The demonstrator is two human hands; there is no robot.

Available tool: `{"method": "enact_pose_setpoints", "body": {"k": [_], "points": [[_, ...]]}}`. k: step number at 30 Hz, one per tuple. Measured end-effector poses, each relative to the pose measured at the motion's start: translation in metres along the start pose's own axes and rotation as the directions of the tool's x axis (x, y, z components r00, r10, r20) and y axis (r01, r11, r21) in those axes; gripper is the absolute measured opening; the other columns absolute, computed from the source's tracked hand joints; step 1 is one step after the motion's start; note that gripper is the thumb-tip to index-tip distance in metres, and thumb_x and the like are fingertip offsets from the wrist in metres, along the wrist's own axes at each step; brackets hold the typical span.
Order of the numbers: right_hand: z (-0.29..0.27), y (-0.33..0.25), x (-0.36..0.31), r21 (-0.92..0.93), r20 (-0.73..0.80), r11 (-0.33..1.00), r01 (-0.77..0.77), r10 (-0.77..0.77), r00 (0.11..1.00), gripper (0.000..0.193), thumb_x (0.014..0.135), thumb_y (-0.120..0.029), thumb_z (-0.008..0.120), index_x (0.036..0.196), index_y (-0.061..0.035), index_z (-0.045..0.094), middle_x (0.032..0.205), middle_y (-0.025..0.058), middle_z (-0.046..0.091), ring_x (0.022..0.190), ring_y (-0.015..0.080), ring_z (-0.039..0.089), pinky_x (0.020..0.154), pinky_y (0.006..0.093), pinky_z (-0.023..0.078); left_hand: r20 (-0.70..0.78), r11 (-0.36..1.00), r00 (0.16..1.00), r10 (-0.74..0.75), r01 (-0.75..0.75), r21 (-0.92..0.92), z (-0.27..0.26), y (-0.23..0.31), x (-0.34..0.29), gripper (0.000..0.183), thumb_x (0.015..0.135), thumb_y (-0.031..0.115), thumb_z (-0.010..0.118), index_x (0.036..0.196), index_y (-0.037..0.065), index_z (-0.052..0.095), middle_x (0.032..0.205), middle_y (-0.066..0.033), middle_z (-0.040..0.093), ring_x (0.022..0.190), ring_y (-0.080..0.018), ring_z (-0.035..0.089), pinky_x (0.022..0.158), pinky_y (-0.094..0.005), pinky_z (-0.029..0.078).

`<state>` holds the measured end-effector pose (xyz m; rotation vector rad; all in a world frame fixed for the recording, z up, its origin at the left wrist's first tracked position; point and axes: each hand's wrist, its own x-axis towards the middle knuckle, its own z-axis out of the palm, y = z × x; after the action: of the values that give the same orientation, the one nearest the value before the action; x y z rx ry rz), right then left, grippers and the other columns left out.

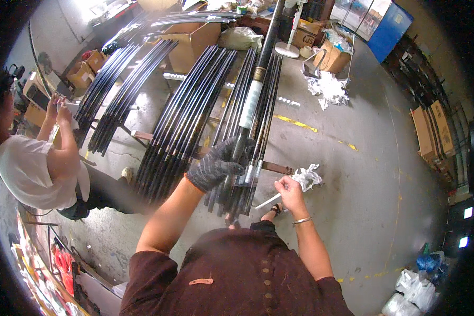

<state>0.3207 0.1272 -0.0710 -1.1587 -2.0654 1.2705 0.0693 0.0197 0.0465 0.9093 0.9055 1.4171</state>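
My left hand [218,166], in a grey striped glove with an orange cuff, is wrapped round a thick dark pole [270,37]. The pole slants up and away from me, with a pale sleeve or label [250,108] just beyond the glove and a brownish band [259,73] above that. My bare right hand [292,196], a bangle at its wrist, is closed in a pinch on a thin white strip [269,200] that points left toward the poles. Crumpled white paper [308,176] shows just behind its fingers. Beneath the held pole lies a row of dark poles [238,95].
More dark poles [181,116] lie in rows on low supports to the left. A person in a white shirt [39,168] works there, hands raised. White scraps [329,90] and an open carton [332,57] are at the far right; stacked cartons [434,131] stand by the right wall.
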Motion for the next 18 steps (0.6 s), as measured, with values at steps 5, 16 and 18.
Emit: {"method": "enact_pose_setpoints", "body": {"k": [5,16,18], "points": [[-0.016,0.064,-0.008,-0.091,-0.1,0.993,-0.071,0.062,0.993,0.022,0.082,-0.018,0.066,0.072,-0.0013,0.057,0.06,0.0035,0.055,0.058,0.0114,0.048,0.056,0.0311,0.042,-0.069,0.999,0.997,0.016,-0.014,0.031,-0.018,0.006,-0.004,0.074,0.068,0.022,0.076,0.133,0.003,0.046,0.084,-0.002,0.059,0.075,-0.0144,0.058,0.072,-0.0281,0.049],[-0.093,0.128,-0.05,0.329,-0.313,0.885,-0.331,0.432,0.845,0.009,0.081,-0.003,0.057,0.079,-0.0106,0.054,0.068,-0.003,0.052,0.047,0.0032,0.038,0.037,0.018,0.025,-0.293,0.997,0.955,0.045,-0.024,0.075,-0.015,0.015,-0.014,0.051,0.078,0.022,0.07,0.122,0.002,0.051,0.082,-0.0041,0.06,0.067,-0.012,0.054,0.057,-0.0244,0.045],[-0.094,0.088,-0.039,0.432,-0.263,0.879,-0.203,0.338,0.904,0.011,0.081,-0.002,0.055,0.084,-0.0118,0.053,0.07,-0.0029,0.053,0.047,0.0029,0.038,0.038,0.0176,0.025,-0.252,0.995,0.964,0.084,-0.095,-0.032,-0.013,0.005,-0.01,0.048,0.08,0.021,0.067,0.122,0.002,0.052,0.082,-0.004,0.06,0.064,-0.0116,0.054,0.054,-0.0234,0.044]]}}
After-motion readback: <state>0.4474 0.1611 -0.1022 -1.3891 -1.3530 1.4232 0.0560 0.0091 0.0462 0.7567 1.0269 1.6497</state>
